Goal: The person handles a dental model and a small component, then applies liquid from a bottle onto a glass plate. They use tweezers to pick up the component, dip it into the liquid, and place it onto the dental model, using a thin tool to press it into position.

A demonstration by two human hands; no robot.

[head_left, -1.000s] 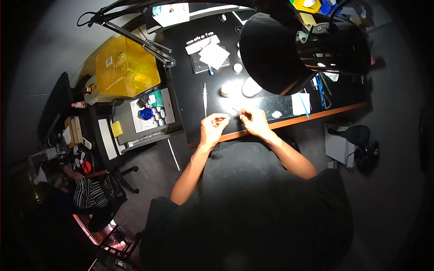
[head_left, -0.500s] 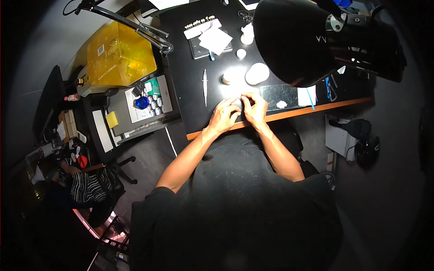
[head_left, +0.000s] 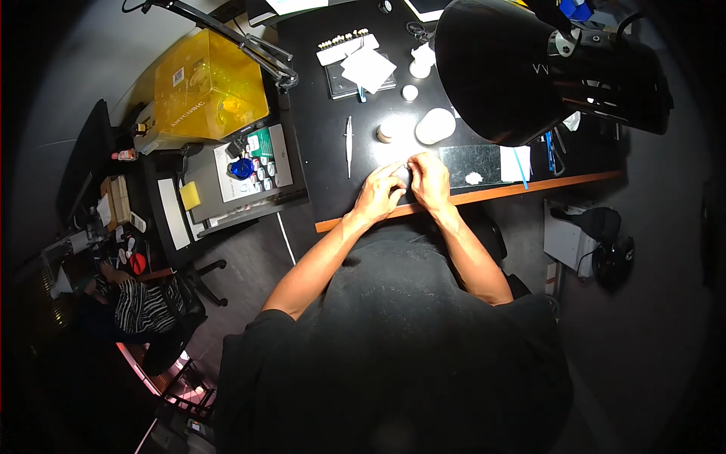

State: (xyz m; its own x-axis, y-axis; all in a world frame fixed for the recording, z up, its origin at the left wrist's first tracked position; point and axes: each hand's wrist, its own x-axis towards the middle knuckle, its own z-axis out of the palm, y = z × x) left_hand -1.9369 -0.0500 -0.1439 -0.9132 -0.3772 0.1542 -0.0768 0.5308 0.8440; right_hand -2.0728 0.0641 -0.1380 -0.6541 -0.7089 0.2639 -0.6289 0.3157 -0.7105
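Both your hands meet over the near edge of the black worktop (head_left: 325,151): left hand (head_left: 380,194) and right hand (head_left: 429,180) with fingertips drawn together in the lit patch, pinching something too small to make out; what they clamp on you cannot tell from this view. Just far of the hands stand a small round jar (head_left: 386,132) and a white oval lid (head_left: 435,125). Left of them a slim metal tool (head_left: 349,145) lies alone. To the right, a dark glass slab (head_left: 469,160) carries a white lump (head_left: 474,178). A big black lamp shade (head_left: 491,68) hangs over the right side. Off the worktop to the left sits a yellow box (head_left: 203,92).
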